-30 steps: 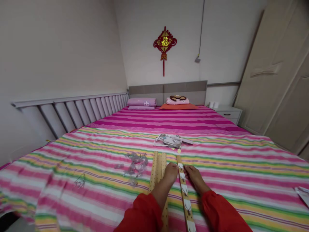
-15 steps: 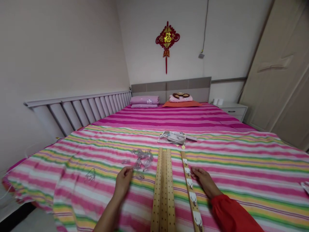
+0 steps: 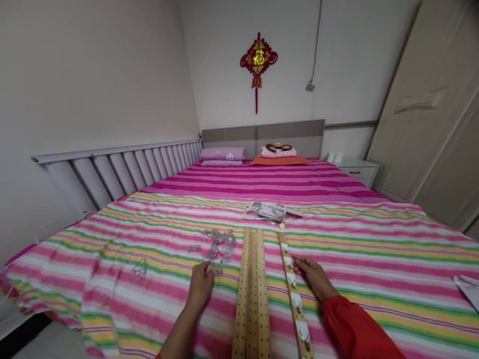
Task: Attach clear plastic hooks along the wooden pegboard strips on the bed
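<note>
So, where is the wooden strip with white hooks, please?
In the head view, the wooden strip with white hooks lies right of centre, between the perforated wooden strips and the right hand.

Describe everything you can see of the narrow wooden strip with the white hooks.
The narrow wooden strip is light brown and looks like wood, with five white hooks visible in a row along its upper face. It lies lengthwise on the striped sheet, far end slanting left, right of and apart from the perforated wooden strips. The right hand is at its right edge, near the second hook from the far end; contact is unclear.
</note>
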`<state>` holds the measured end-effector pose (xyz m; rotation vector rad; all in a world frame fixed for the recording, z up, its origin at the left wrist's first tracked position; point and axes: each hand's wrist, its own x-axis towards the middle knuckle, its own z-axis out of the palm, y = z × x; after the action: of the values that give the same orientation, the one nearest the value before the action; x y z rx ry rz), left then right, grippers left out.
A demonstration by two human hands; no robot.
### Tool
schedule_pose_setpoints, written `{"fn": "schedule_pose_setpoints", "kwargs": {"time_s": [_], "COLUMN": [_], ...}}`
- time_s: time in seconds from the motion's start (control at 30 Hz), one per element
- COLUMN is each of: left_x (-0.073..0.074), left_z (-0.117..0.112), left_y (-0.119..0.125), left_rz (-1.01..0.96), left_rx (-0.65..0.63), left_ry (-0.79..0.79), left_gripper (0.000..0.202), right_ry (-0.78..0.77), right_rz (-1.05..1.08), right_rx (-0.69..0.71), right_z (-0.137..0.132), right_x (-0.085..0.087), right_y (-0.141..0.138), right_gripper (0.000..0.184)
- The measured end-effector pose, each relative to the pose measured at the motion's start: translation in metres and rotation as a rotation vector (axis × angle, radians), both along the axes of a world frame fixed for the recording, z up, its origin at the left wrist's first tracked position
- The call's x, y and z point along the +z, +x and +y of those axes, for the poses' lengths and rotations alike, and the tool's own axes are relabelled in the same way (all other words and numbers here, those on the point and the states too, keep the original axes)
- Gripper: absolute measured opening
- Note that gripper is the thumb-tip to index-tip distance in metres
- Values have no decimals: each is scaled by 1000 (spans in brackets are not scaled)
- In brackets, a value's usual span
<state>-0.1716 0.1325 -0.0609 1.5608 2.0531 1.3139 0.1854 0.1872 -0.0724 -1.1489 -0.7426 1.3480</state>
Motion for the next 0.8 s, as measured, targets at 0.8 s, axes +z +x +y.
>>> {"fn": "schedule_pose_setpoints", "kwargs": {"time_s": [0.8], "left_x": [94], "left_z": [-53], "left_y": [62], "left_rz": [-129], "left_rx": [-421], "left_ry": [271], "left_gripper": [14], "right_ry": [8], "right_rz": [41], "right_rx": [0], "right_z": [-14], "right_x": [23], "right_y": [1], "right_gripper": [21]}}
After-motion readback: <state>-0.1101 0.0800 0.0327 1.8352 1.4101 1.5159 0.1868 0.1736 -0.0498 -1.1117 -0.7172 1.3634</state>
